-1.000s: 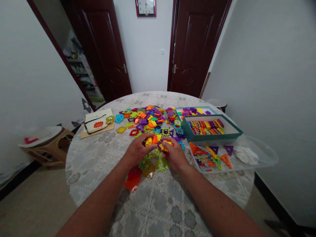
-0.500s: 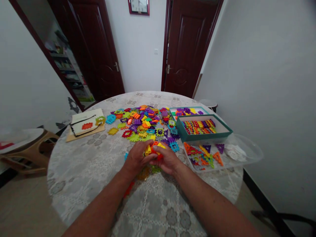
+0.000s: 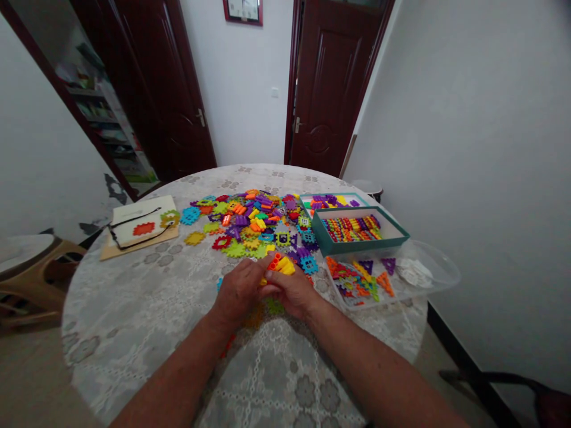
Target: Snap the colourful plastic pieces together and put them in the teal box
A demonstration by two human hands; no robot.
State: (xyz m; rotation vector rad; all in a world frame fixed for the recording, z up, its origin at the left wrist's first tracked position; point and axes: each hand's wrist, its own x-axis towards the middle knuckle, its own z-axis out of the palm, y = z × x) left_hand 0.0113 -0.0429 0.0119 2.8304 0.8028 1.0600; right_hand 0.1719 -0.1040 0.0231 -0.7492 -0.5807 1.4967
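Observation:
My left hand (image 3: 243, 288) and my right hand (image 3: 292, 288) meet over the near middle of the table, both closed around yellow and orange plastic building blocks (image 3: 281, 266). The blocks have hollow tube ends that point up toward me. My fingers cover much of them, so I cannot tell how the pieces join. Partly hidden beneath my hands, a few yellow and green toothed pieces (image 3: 275, 306) lie on the cloth. Just beyond spreads a heap of mixed coloured building blocks (image 3: 250, 220).
A green box (image 3: 357, 232) of sorted colourful pieces stands at right, with a shallow tray (image 3: 339, 199) behind. In front lies a clear plastic lid (image 3: 441, 270) holding triangles and toothed strips. At left, eyeglasses (image 3: 138, 242) rest on a notebook (image 3: 147, 208). A patterned tablecloth (image 3: 147, 297) covers the round table.
The view has turned slightly to the right, so everything sits a bit further left. My hands have rotated the blocks a little, and their open orange tube ends now show more.

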